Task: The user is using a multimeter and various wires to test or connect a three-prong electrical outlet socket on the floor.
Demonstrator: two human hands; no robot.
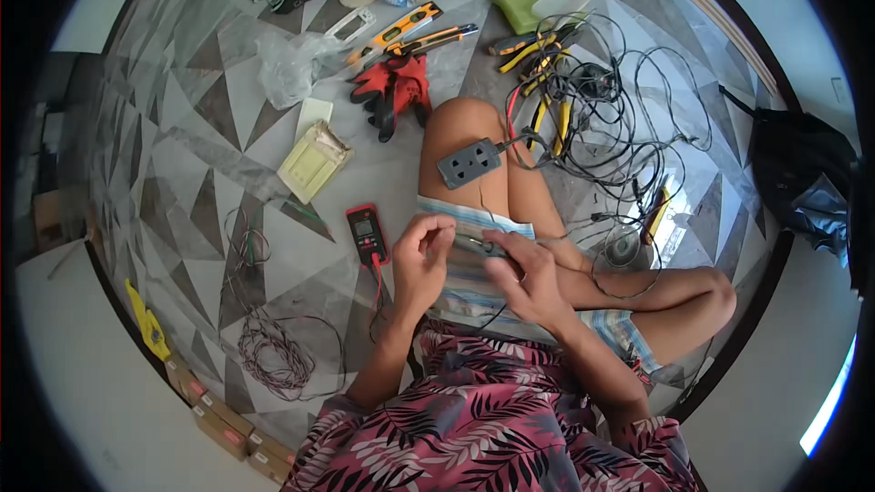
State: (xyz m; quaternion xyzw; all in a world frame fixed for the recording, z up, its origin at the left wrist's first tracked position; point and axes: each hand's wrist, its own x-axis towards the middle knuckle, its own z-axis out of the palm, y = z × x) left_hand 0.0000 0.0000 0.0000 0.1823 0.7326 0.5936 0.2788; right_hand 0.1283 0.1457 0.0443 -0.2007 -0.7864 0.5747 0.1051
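Observation:
Over my lap, my left hand [426, 260] is closed in a pinch; what lies between its fingertips is too small to make out. Close beside it, my right hand [531, 278] has its fingers wrapped round a small grey-green object [476, 244], partly hidden, whose kind I cannot tell. A dark grey two-outlet extension socket [469, 164] rests on my left leg, its cable running off to the right. A thin dark wire [488, 205] hangs between the socket and my hands. On the floor left of my hands lies a red and black multimeter [366, 235] with a red lead.
Tangled black cables [602, 91] spread at the right over yellow-handled pliers [540, 123]. Red and black gloves [394, 91], an orange spirit level [396, 32] and a cream wall box [314, 161] lie ahead. Coiled wire [273, 355] sits at left; a black bag [802, 173] at far right.

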